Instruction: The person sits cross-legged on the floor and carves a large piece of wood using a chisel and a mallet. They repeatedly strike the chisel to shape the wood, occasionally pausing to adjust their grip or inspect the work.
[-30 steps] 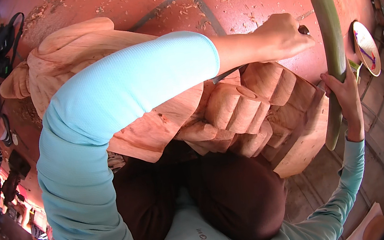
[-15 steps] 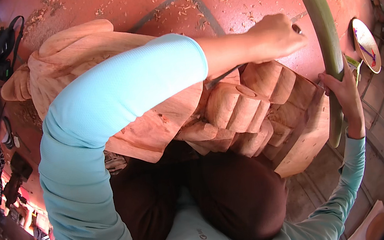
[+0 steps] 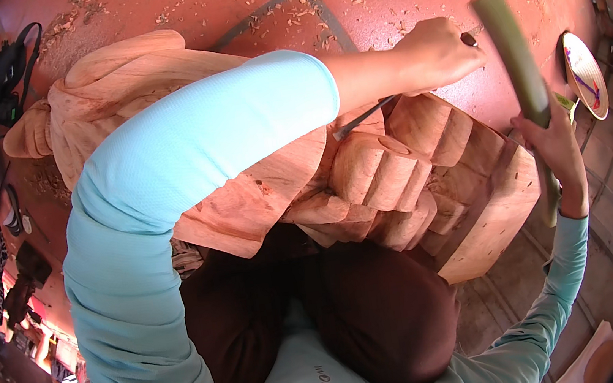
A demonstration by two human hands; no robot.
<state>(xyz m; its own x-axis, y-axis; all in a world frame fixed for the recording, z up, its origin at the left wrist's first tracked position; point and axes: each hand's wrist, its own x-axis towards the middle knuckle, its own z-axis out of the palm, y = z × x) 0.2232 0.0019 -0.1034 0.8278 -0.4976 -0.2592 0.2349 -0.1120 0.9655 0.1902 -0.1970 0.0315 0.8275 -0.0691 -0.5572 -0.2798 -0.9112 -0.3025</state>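
Chisel (image 3: 362,118), gripped in clenched left hand (image 3: 439,53), slanted over carving (image 3: 377,175), butt turned toward green club (image 3: 516,58), held crosswise in wrapped right hand (image 3: 554,142) at carving's right end

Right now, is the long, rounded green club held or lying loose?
Held: the right hand closes around the long, rounded green club, whose two ends show on either side of the grip.
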